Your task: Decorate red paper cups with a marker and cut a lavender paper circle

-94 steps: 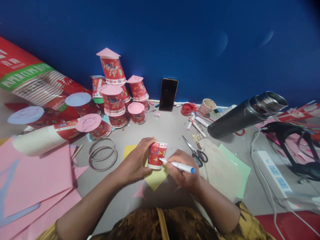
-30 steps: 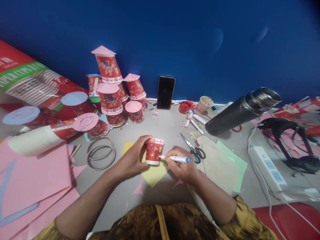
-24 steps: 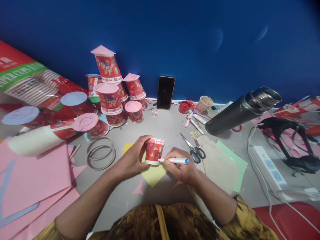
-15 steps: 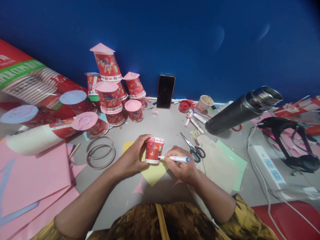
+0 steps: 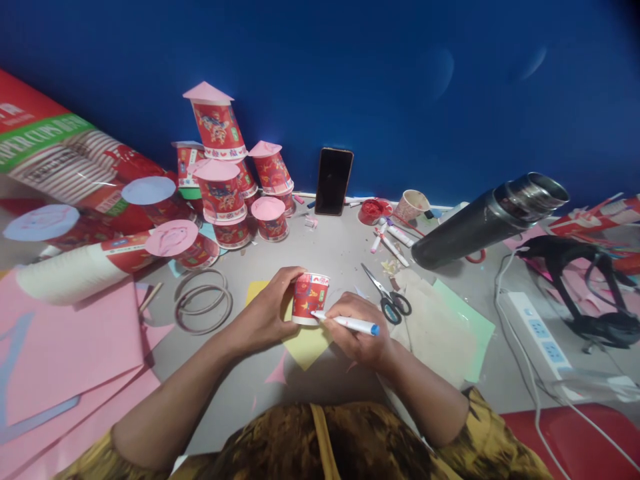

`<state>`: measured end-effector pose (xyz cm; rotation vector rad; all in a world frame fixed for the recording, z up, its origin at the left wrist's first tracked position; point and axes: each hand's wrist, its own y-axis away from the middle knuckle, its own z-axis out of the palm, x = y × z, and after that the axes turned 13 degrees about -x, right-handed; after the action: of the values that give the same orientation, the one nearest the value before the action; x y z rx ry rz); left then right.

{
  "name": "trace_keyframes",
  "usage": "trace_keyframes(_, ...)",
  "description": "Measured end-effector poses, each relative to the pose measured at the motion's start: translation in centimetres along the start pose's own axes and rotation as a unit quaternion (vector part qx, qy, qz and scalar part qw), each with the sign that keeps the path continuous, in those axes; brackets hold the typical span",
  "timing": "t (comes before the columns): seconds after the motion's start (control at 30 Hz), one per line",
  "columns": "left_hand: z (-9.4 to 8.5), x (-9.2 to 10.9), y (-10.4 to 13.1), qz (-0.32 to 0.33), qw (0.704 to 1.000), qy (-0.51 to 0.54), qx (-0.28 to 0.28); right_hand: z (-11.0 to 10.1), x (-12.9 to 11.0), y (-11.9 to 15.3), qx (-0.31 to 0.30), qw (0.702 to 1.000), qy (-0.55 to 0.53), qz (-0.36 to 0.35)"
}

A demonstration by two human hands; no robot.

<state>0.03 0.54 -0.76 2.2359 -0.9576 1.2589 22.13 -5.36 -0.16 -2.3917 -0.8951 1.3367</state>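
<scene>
A red patterned paper cup (image 5: 310,297) stands upright in the middle, with my left hand (image 5: 275,303) closed round its left side. My right hand (image 5: 357,327) grips a white marker (image 5: 353,324) with a blue end, and the marker's tip meets the lower front of the cup. Beneath the cup and hands lies a yellow paper sheet (image 5: 306,353), partly covered. Scissors (image 5: 387,297) with black handles rest just beyond my right hand. A pink paper scrap (image 5: 278,371) is near the sheet.
Stacked red cups with pink paper roofs (image 5: 223,193) stand back left. A phone (image 5: 333,181) leans at the wall. Several loose markers (image 5: 393,243) lie near a dark flask (image 5: 480,223). At right are a power strip (image 5: 543,337) and cables; pink paper sheets (image 5: 65,360) lie left.
The marker's tip has shifted slightly left and down on the cup, and my right hand has moved a little with it. My left hand keeps its hold on the cup.
</scene>
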Motion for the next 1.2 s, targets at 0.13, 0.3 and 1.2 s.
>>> trace_keyframes(0.13,-0.02,0.11,-0.08,-0.004,1.000,-0.012,-0.002,0.42,0.18,-0.06,-0.003,1.000,0.015,-0.013)
trace_keyframes(0.3,0.03,-0.09,0.01,0.007,1.000,-0.025,0.005,0.39,0.17,-0.05,-0.024,0.999,0.020,-0.011)
trace_keyframes(1.2,-0.10,0.08,-0.01,-0.005,1.000,-0.013,0.000,-0.16,-0.31,0.44,0.028,0.999,0.014,0.036)
